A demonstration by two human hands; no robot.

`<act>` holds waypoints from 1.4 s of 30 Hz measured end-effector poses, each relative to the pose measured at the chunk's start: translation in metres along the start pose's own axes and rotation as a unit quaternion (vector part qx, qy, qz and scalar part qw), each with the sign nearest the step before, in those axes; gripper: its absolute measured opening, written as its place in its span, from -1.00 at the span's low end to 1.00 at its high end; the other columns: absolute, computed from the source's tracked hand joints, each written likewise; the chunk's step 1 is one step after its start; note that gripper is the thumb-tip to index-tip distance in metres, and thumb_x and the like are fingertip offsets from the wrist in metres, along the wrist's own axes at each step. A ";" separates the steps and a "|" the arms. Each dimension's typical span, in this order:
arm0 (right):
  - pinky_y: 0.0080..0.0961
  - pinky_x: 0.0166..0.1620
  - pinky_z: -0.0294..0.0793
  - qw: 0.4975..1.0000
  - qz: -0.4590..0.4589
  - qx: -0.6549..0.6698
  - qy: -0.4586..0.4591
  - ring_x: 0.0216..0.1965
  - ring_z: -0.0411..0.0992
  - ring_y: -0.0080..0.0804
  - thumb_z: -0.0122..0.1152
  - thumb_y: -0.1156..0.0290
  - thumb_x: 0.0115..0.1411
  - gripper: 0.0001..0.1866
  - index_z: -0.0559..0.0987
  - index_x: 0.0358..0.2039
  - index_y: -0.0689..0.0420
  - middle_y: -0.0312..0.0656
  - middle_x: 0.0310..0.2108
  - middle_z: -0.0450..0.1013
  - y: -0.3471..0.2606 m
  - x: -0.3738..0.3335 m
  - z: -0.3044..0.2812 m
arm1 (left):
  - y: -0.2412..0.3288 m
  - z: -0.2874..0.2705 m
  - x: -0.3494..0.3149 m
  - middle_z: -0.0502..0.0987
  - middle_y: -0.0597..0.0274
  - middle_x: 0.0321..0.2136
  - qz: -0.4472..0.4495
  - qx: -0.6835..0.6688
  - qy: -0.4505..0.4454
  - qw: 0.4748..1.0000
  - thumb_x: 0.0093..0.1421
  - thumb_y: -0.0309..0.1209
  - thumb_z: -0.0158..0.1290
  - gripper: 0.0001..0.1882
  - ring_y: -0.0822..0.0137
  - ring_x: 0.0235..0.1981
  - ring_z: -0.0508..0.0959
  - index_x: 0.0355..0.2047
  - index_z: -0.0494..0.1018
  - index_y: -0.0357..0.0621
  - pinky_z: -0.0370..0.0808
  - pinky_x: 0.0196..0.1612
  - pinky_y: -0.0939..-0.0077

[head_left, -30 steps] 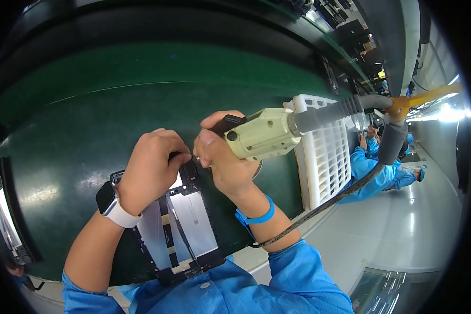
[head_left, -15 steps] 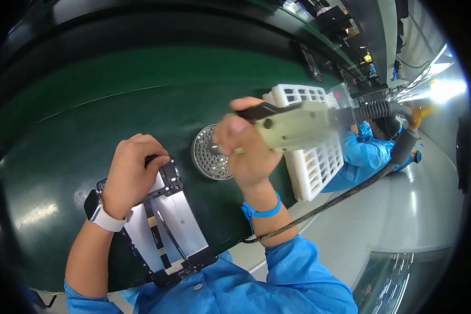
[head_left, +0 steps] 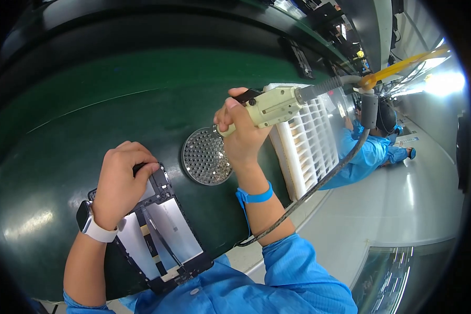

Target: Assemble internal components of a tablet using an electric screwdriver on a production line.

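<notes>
An opened tablet (head_left: 179, 228) lies on the bench at my front left, its black frame around two silvery panels, with a strip and a dark cable between them. My left hand (head_left: 124, 180) rests over its far end, thumb and fingers pinched at the frame's edge; the exact grip spot is partly hidden. My right hand (head_left: 242, 131) is wrapped round a pale green electric screwdriver (head_left: 275, 106), front end pointing down and left. That end hovers by the rim of a round metal screw dish (head_left: 200, 156), which has a perforated surface and loose small screws on its right side.
A stack of white gridded trays (head_left: 311, 138) stands to the right of the dish. The screwdriver's cable (head_left: 319, 186) loops down past my right forearm from a yellow hanger (head_left: 403, 67). A co-worker in blue (head_left: 350, 152) sits beyond the trays. A dark slim object (head_left: 300, 56) lies at the back.
The screwdriver has swung from nearly level to slanting down toward the dish, its cable end rising and moving left. My left hand keeps its pinch on the tablet.
</notes>
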State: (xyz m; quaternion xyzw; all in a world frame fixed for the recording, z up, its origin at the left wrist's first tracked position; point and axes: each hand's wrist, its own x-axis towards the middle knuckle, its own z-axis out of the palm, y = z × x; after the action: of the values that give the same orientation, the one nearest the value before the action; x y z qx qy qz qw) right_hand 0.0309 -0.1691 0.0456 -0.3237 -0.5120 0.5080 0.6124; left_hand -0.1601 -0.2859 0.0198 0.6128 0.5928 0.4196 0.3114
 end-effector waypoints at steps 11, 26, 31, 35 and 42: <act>-0.52 -0.53 0.40 0.999 -0.027 0.033 -0.014 -0.70 0.32 -0.54 0.17 0.67 0.14 -0.84 0.47 -0.25 0.30 -0.25 -0.66 0.36 0.016 -0.004 0.006 | -0.001 0.000 0.001 0.59 0.08 -0.47 -0.007 -0.011 -0.007 1.000 -0.04 -0.63 0.19 -0.92 0.16 -0.39 0.55 -0.47 0.60 -0.36 0.46 -0.27 0.38; -0.52 -0.50 0.42 0.990 -0.024 0.093 -0.106 -0.66 0.31 -0.54 0.07 0.64 0.20 -0.77 0.42 -0.11 0.31 -0.24 -0.62 0.36 -0.025 -0.043 0.028 | -0.005 0.001 -0.001 0.54 0.10 -0.52 0.009 -0.040 0.002 0.999 -0.03 -0.63 0.19 -0.96 0.08 -0.41 0.52 -0.50 0.58 -0.29 0.44 -0.32 0.26; -0.67 -0.45 0.36 0.972 0.045 0.043 -0.225 -0.52 0.37 -0.65 0.15 0.71 0.17 -0.75 0.46 -0.11 0.29 -0.23 -0.47 0.45 -0.020 -0.074 0.043 | -0.008 0.001 -0.002 0.53 0.09 -0.53 0.043 -0.041 0.020 0.998 -0.04 -0.62 0.20 -0.96 0.06 -0.42 0.51 -0.51 0.57 -0.28 0.43 -0.30 0.26; -0.70 -0.40 0.35 0.971 0.047 0.053 -0.227 -0.44 0.36 -0.67 0.17 0.71 0.18 -0.75 0.47 -0.12 0.28 -0.24 -0.39 0.46 -0.012 -0.080 0.046 | -0.009 0.001 -0.002 0.53 0.08 -0.54 0.056 -0.042 0.024 0.997 -0.05 -0.63 0.19 -0.96 0.05 -0.42 0.51 -0.52 0.56 -0.29 0.44 -0.29 0.25; -0.45 -0.48 0.41 0.967 0.039 -0.025 -0.250 -0.66 0.28 -0.51 0.05 0.67 0.18 -0.77 0.41 -0.13 0.30 -0.18 -0.62 0.35 -0.010 -0.080 0.047 | -0.010 0.002 -0.001 0.53 0.08 -0.55 0.052 -0.048 0.023 0.997 -0.06 -0.64 0.18 -0.96 0.05 -0.41 0.52 -0.53 0.56 -0.29 0.45 -0.27 0.26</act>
State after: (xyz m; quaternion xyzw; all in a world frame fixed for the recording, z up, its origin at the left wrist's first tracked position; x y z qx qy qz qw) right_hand -0.0082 -0.2536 0.0432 -0.2211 -0.6483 0.5835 0.4362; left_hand -0.1628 -0.2862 0.0103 0.6174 0.5462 0.4772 0.3046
